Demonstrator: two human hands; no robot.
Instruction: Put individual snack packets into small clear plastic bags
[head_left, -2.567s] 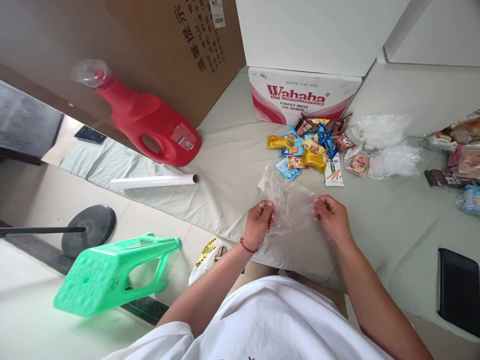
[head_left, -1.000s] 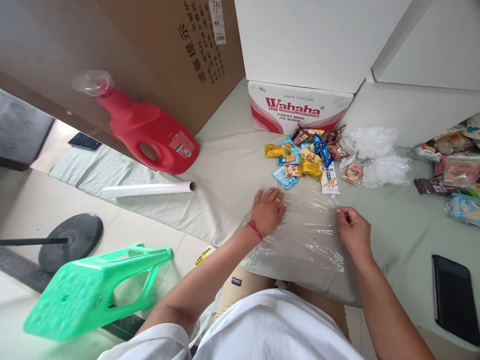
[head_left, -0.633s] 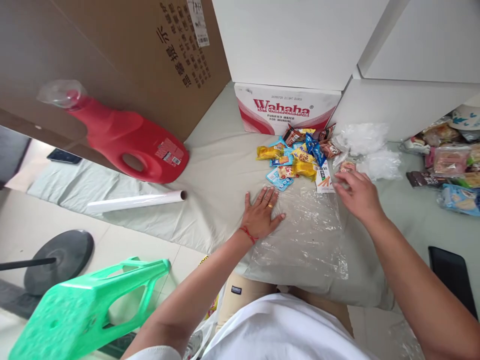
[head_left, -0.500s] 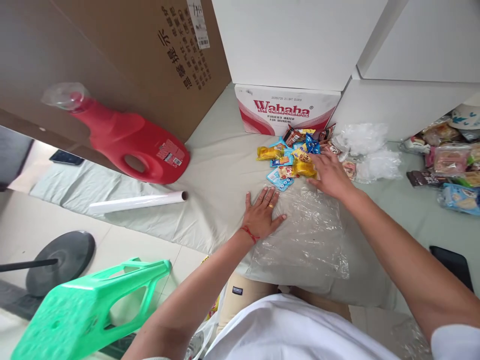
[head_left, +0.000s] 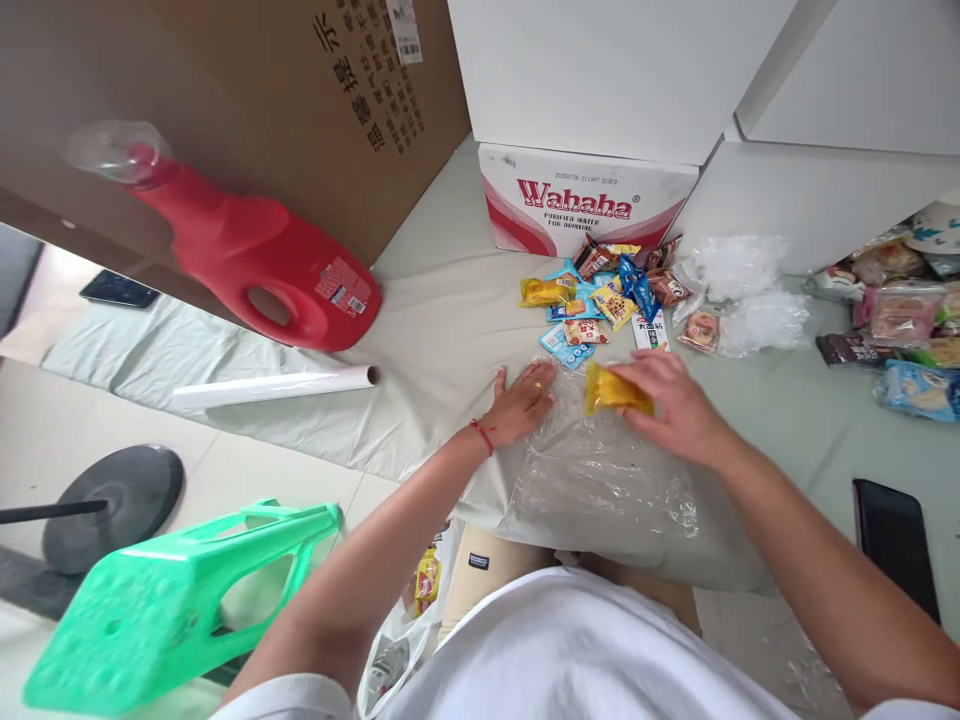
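Note:
My right hand [head_left: 679, 405] grips a yellow wrapped snack [head_left: 616, 391] by its right end, over the far part of a clear plastic bag [head_left: 600, 480] that lies flat on the cloth. At the bag's far left corner my left hand [head_left: 521, 405] rests palm down with its fingers stretched out, touching the bag's edge. Just beyond both hands is a pile of small packaged snacks: another yellow packet [head_left: 546, 291], a blue and white packet [head_left: 568, 346], a dark blue packet [head_left: 637, 288] and a white packet with black lettering [head_left: 650, 330].
A Wahaba-style white carton printed "Wahaha" [head_left: 585, 205] stands behind the pile. Crumpled clear bags [head_left: 757, 300] and more packaged snacks [head_left: 904, 310] lie right. A phone [head_left: 896, 545] is near my right arm. Left are a red jug [head_left: 277, 265], white roll [head_left: 277, 387] and green stool [head_left: 180, 600].
My right hand has drawn the yellow wrapped snack out of the pile and toward me, over the clear bag. My left hand stays on the bag's corner, its fingers less spread.

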